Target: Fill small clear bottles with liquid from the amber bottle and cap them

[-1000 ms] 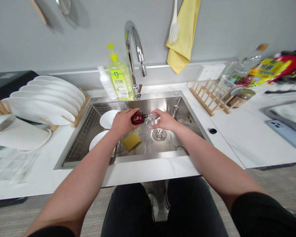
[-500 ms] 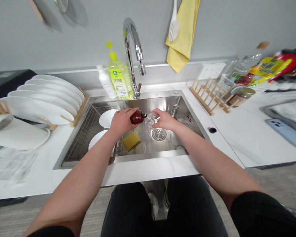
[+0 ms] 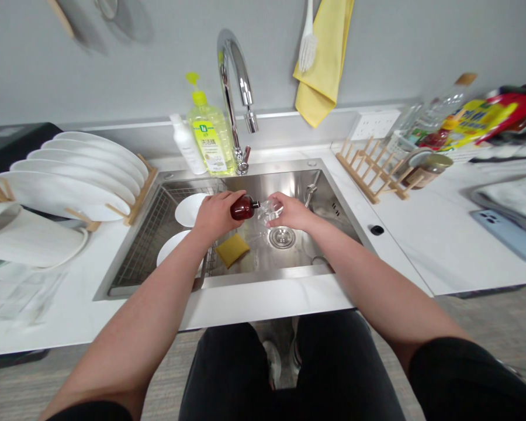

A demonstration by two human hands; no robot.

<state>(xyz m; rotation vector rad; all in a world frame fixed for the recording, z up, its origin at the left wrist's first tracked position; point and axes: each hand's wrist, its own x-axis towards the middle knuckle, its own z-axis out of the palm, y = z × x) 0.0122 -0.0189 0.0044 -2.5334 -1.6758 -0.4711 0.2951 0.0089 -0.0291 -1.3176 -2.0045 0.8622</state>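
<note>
My left hand (image 3: 219, 215) is wrapped round a dark red-brown bottle (image 3: 242, 207), tipped on its side so that its black neck points right. Facing that neck is a small clear glass (image 3: 269, 211), gripped by my right hand (image 3: 290, 210) and tilted with its mouth toward the bottle. Both are held over the steel sink (image 3: 263, 257). Whether liquid passes between them I cannot tell. Below the bottle a yellow sponge (image 3: 232, 250) lies on the sink floor, left of the drain (image 3: 282, 237).
White bowls (image 3: 189, 209) sit in the wire basket (image 3: 138, 245) at the sink's left. Behind the sink stand the faucet (image 3: 232, 76) and a dish soap bottle (image 3: 211, 137). Plates (image 3: 70, 187) in a rack are at left; a wooden rack (image 3: 370, 172) and a phone (image 3: 508, 237) are at right.
Almost nothing differs. The whole view has shifted very slightly, while both hands keep the bottle and the glass in the same places.
</note>
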